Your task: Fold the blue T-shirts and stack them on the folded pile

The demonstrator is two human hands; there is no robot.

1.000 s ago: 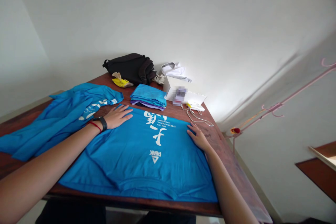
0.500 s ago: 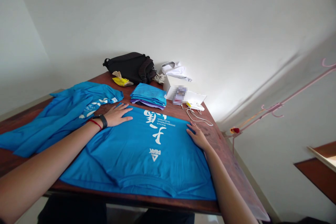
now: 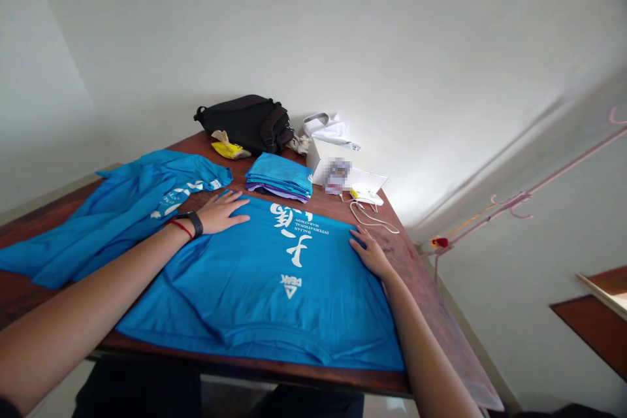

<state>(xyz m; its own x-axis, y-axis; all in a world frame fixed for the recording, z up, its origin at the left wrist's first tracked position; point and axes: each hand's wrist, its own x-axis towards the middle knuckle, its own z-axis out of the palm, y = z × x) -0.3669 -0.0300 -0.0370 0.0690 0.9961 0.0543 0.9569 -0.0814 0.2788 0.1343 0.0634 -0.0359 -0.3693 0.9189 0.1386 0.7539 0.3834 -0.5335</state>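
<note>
A blue T-shirt (image 3: 255, 274) with white lettering lies spread on the wooden table, its neckline toward me and its print upside down. My left hand (image 3: 219, 214), with a black band and a red cord at the wrist, rests flat on its far left part, fingers spread. On the far right edge of the same shirt lies my right hand (image 3: 369, 251), open, fingers apart. Beyond the shirt sits a stack of folded shirts (image 3: 279, 176), blue on top with purple below. A second blue T-shirt (image 3: 122, 209) lies loosely rumpled to the left.
At the back of the table (image 3: 416, 313) are a black backpack (image 3: 240, 123), a yellow packet (image 3: 228, 147), a white box (image 3: 316, 163) and a white cable (image 3: 372, 225). White cloth (image 3: 328, 129) lies behind the box. A pink rack with hooks (image 3: 514, 199) stands at the right.
Both hands stay flat on the shirt in nearly the same places. The whole view has shifted very slightly; nothing on the table has visibly moved.
</note>
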